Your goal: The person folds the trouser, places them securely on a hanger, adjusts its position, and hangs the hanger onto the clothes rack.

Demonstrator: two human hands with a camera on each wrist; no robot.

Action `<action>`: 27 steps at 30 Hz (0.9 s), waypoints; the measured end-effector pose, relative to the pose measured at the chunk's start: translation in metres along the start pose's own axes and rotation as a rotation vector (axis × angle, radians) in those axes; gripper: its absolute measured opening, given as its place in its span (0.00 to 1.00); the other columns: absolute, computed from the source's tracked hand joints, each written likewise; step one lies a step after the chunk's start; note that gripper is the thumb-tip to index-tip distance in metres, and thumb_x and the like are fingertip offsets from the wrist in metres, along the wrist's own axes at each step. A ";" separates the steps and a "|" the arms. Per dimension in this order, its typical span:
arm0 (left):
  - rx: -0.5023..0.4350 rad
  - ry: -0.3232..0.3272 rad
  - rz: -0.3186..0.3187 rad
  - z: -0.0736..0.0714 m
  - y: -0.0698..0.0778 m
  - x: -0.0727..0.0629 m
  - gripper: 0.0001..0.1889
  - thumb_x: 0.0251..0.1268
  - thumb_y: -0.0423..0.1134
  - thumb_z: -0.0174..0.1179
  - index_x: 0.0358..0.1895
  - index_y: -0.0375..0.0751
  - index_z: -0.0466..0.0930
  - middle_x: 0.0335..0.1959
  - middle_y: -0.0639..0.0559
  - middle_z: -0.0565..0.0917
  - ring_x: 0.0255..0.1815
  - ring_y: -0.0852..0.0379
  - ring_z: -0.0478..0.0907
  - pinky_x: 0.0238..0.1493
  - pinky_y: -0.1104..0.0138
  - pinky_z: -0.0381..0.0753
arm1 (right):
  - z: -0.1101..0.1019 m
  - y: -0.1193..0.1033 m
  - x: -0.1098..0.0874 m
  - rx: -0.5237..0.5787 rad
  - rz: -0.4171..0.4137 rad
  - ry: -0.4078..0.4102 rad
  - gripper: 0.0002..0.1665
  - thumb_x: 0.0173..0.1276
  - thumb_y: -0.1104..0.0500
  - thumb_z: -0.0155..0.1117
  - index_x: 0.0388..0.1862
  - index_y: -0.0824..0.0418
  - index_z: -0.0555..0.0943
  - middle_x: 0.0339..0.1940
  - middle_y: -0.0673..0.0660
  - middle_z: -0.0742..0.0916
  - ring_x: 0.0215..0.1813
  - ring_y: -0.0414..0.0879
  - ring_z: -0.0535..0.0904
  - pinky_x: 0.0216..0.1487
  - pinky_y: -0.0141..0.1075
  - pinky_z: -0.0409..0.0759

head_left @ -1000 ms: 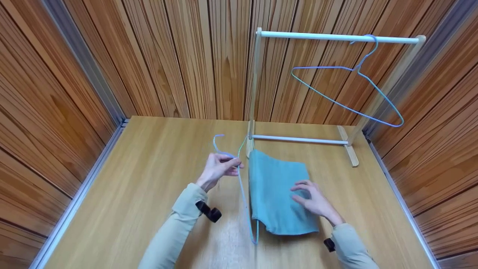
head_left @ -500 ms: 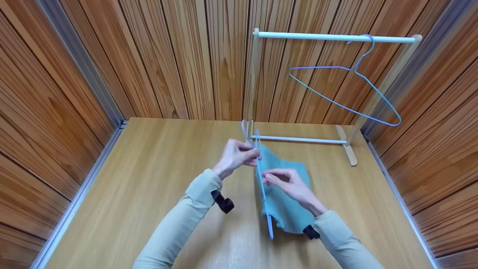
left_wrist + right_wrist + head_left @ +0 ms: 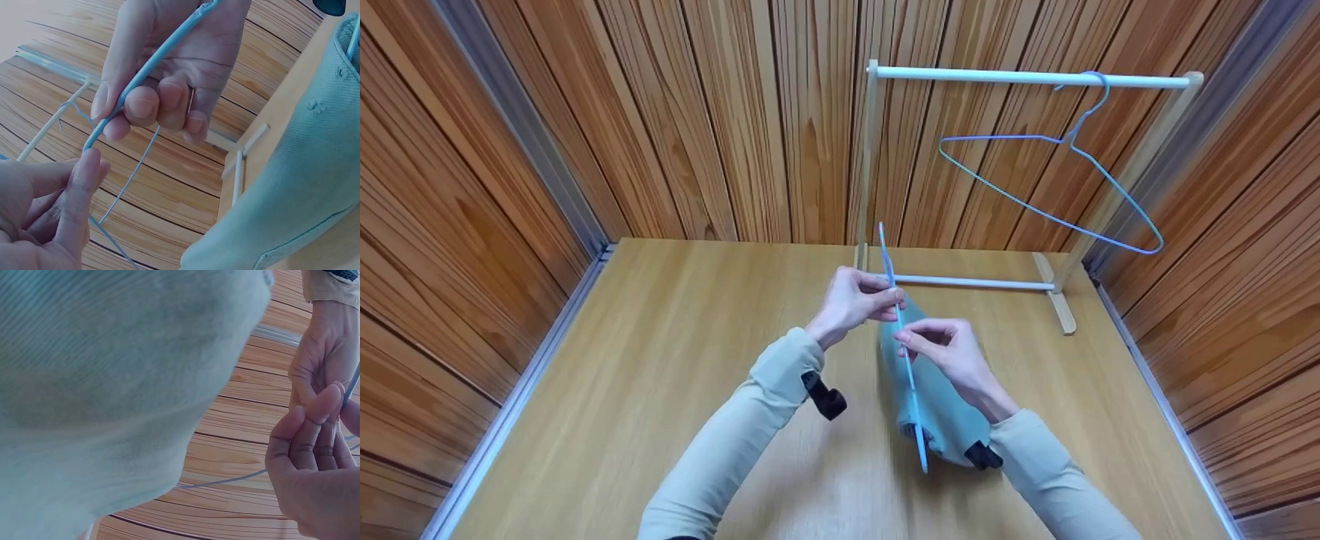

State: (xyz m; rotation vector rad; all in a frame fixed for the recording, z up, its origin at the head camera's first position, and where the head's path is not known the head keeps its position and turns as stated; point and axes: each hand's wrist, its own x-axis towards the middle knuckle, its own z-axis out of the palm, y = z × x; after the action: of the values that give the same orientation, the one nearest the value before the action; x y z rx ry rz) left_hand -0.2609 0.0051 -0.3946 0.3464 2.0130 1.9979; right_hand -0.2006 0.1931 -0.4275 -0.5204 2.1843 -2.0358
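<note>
A thin blue wire hanger (image 3: 915, 401) stands nearly edge-on in the head view, its hook (image 3: 881, 234) pointing up and away. My left hand (image 3: 851, 301) pinches it just below the hook. Slightly nearer, my right hand (image 3: 949, 351) pinches one sloping arm of the hanger between thumb and fingers. A folded teal cloth (image 3: 956, 431) with stitched edges hangs from the hanger's lower part on the right side, partly behind my right hand. In the left wrist view, both hands hold the same blue wire (image 3: 154, 59), close together, with the cloth (image 3: 287, 169) to the right.
Behind the hands stands a rack with a white top rail (image 3: 982, 74) and a low white bar (image 3: 975, 282). Another blue hanger (image 3: 1012, 199) hangs bare near the rail's right end. Wood-panelled walls (image 3: 720, 150) enclose the wooden table (image 3: 682, 322) on three sides.
My left hand has carried the hanger and cloth rightward and turned the hanger edge-on. My right hand has moved left from beside the cloth and taken hold of the hanger's arm.
</note>
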 end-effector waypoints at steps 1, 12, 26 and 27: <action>-0.010 0.003 0.000 0.001 0.001 0.001 0.11 0.65 0.31 0.66 0.46 0.24 0.86 0.36 0.38 0.90 0.24 0.63 0.85 0.37 0.67 0.88 | -0.001 -0.001 0.000 0.002 -0.011 0.001 0.08 0.73 0.64 0.62 0.43 0.59 0.88 0.29 0.46 0.90 0.32 0.39 0.84 0.40 0.32 0.82; -0.092 -0.074 0.060 0.011 0.010 0.007 0.13 0.71 0.31 0.60 0.53 0.27 0.83 0.49 0.30 0.87 0.48 0.45 0.89 0.50 0.61 0.87 | -0.011 -0.016 0.001 0.020 -0.025 0.103 0.15 0.72 0.67 0.61 0.47 0.82 0.80 0.26 0.48 0.88 0.31 0.42 0.82 0.39 0.32 0.80; -0.138 -0.175 0.100 0.016 0.019 0.009 0.17 0.79 0.33 0.49 0.63 0.30 0.76 0.61 0.32 0.82 0.49 0.57 0.86 0.64 0.60 0.80 | -0.018 -0.029 0.001 0.051 -0.078 0.226 0.08 0.70 0.72 0.61 0.42 0.77 0.84 0.25 0.50 0.87 0.29 0.42 0.82 0.36 0.31 0.80; -0.149 -0.183 0.104 0.016 0.019 0.010 0.17 0.79 0.33 0.48 0.63 0.30 0.76 0.61 0.32 0.81 0.50 0.56 0.86 0.65 0.59 0.80 | -0.018 -0.030 0.001 0.050 -0.078 0.235 0.08 0.69 0.72 0.61 0.42 0.77 0.84 0.24 0.50 0.87 0.29 0.41 0.82 0.35 0.31 0.80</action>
State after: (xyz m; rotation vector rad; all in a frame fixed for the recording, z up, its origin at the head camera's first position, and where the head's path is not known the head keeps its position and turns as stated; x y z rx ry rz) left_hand -0.2645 0.0237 -0.3760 0.5883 1.7579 2.0788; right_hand -0.2021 0.2086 -0.3956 -0.3839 2.2635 -2.2914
